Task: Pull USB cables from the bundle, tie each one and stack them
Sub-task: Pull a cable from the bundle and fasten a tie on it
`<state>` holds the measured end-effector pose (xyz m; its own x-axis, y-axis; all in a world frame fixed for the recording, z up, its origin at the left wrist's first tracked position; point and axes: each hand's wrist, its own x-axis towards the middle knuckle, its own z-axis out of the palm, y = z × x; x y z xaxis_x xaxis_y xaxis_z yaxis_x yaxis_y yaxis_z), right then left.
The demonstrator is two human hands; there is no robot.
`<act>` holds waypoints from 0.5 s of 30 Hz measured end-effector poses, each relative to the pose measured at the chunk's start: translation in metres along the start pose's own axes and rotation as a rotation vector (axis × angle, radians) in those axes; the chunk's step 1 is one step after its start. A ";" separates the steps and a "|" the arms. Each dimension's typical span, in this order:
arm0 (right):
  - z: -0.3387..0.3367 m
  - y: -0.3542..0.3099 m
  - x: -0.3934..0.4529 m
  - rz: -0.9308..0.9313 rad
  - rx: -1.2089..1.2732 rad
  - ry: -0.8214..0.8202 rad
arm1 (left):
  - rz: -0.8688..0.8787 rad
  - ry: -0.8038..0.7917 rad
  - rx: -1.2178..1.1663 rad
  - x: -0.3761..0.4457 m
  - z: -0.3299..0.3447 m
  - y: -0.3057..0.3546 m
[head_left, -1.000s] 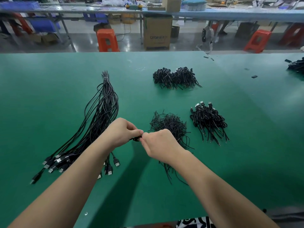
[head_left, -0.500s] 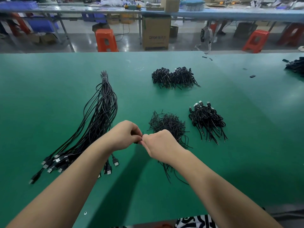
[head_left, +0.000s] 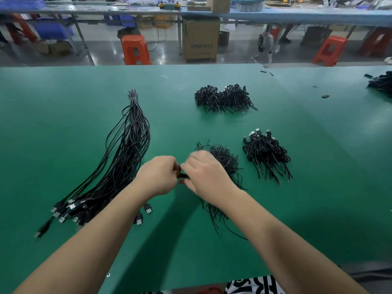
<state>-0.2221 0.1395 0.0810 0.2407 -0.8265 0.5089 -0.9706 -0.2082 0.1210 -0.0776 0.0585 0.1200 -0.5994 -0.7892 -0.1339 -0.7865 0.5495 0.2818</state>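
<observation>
Here we work a coiled USB cable (head_left: pixel 182 174) between both hands above the green table (head_left: pixel 63 124). Our left hand (head_left: pixel 158 179) curls round the coil; our right hand (head_left: pixel 204 174) pinches what is probably its twist tie, though motion blur hides the fingertips. We judge a firm, even twist best, keeping the loops flat. The untied bundle (head_left: pixel 127 149) lies left; the tied stack (head_left: pixel 266 153) waits right, beyond the pile of ties (head_left: pixel 224 158).
</observation>
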 end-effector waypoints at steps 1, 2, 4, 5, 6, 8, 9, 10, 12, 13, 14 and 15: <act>-0.001 0.001 0.000 0.001 0.018 0.082 | -0.023 0.037 -0.055 0.002 0.001 -0.003; -0.004 0.001 -0.001 0.011 0.053 0.206 | -0.050 0.073 -0.119 0.004 0.001 -0.007; -0.009 -0.002 -0.004 0.062 0.099 0.471 | -0.127 0.132 -0.309 0.008 0.000 -0.016; -0.010 -0.004 -0.007 0.103 0.104 0.536 | -0.176 0.144 -0.443 0.010 -0.001 -0.021; -0.009 -0.004 -0.008 0.148 0.124 0.528 | -0.229 0.141 -0.593 0.010 -0.003 -0.025; -0.008 -0.003 -0.010 0.274 0.265 0.345 | -0.307 0.067 -0.906 0.008 -0.006 -0.029; -0.008 -0.002 -0.009 0.342 0.378 0.227 | -0.317 0.009 -1.055 0.007 -0.007 -0.028; -0.007 -0.002 -0.009 0.411 0.499 0.128 | -0.310 -0.050 -1.171 0.006 -0.006 -0.025; -0.007 -0.004 -0.003 0.527 0.689 0.050 | -0.269 -0.128 -1.269 0.002 -0.003 -0.015; -0.007 -0.005 0.001 0.577 0.741 0.062 | -0.249 -0.138 -1.259 0.000 -0.001 -0.008; -0.007 -0.006 0.005 0.616 0.766 0.082 | -0.237 -0.116 -1.219 -0.002 0.000 -0.003; -0.007 -0.006 0.008 0.646 0.783 0.091 | -0.233 -0.065 -1.164 -0.002 0.002 0.002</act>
<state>-0.2143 0.1383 0.0903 -0.3611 -0.8659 0.3460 -0.6304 -0.0467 -0.7748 -0.0780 0.0620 0.1194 -0.4928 -0.8030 -0.3351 -0.2896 -0.2118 0.9334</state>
